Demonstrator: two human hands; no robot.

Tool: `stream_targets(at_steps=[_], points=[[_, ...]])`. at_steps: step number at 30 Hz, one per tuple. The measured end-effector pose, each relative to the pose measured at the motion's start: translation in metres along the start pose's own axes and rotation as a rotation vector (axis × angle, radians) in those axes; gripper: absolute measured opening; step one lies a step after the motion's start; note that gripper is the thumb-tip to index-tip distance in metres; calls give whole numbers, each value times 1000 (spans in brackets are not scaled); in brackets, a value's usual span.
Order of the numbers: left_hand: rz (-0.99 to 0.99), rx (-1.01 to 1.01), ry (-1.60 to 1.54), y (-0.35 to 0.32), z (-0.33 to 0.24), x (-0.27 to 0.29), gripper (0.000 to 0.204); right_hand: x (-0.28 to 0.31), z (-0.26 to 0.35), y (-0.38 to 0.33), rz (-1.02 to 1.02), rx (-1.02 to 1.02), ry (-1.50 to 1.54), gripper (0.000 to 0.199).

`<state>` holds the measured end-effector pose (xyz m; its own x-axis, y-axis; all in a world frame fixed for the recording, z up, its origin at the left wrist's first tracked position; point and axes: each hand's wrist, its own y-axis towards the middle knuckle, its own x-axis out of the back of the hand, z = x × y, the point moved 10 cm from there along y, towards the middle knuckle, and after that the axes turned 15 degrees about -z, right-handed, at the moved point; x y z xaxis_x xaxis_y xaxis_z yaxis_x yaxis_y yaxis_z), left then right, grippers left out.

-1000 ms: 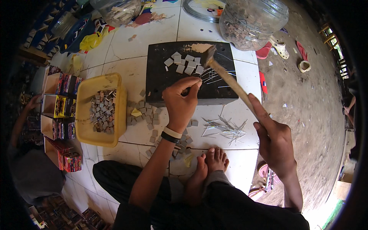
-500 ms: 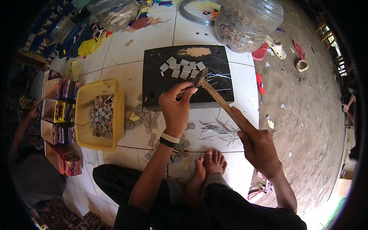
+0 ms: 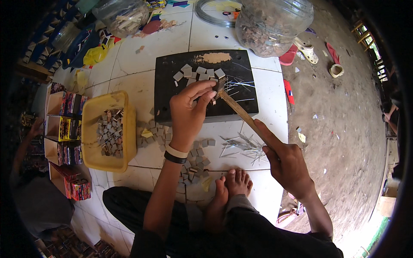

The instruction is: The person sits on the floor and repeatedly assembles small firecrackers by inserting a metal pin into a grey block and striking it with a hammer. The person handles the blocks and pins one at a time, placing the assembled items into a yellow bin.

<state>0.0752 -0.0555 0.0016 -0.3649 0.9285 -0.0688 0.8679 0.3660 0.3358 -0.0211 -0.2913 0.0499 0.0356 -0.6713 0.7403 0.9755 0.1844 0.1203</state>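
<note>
The person is sitting on a white tiled floor (image 3: 262, 129), working at a black slab (image 3: 180, 69) that is lying at the upper centre of the frame. The left hand (image 3: 189, 114) is reaching onto the slab's near edge, its fingers (image 3: 205, 88) pressed together in a pinch on something small at the slab's middle; it looks like a thin nail, though it is too small to tell for sure. The right hand (image 3: 286, 161), at the right centre of the frame, is wrapping its fingers tight around the wooden handle of a hammer (image 3: 234, 107), whose head is sitting just beside the left fingertips. A cluster of small grey squares (image 3: 200, 73) is lying on the slab just above the pinch, with thin metal nails (image 3: 243, 144) scattered on the floor below the slab. More grey squares are filling the yellow tray (image 3: 88, 129) at the left.

To do this stroke well, I judge the left fingers should be holding the piece upright and low, keeping the fingertips clear of the hammer face, since the two are nearly touching. Short, light taps, with the handle swinging from the wrist, would suit such a small piece. The bare feet (image 3: 232, 187) are resting close to the loose nails, so sweeping those aside would be wise.
</note>
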Motion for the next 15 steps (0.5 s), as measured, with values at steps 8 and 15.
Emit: stream_targets(at_steps=[8,15], points=[[-71,91,-88,-9,4,-1,13,8,-6,0,-22,-31,29,67],[-70,38,-27,-10,3,-5,12,33,18,3,-90,48,0,68]])
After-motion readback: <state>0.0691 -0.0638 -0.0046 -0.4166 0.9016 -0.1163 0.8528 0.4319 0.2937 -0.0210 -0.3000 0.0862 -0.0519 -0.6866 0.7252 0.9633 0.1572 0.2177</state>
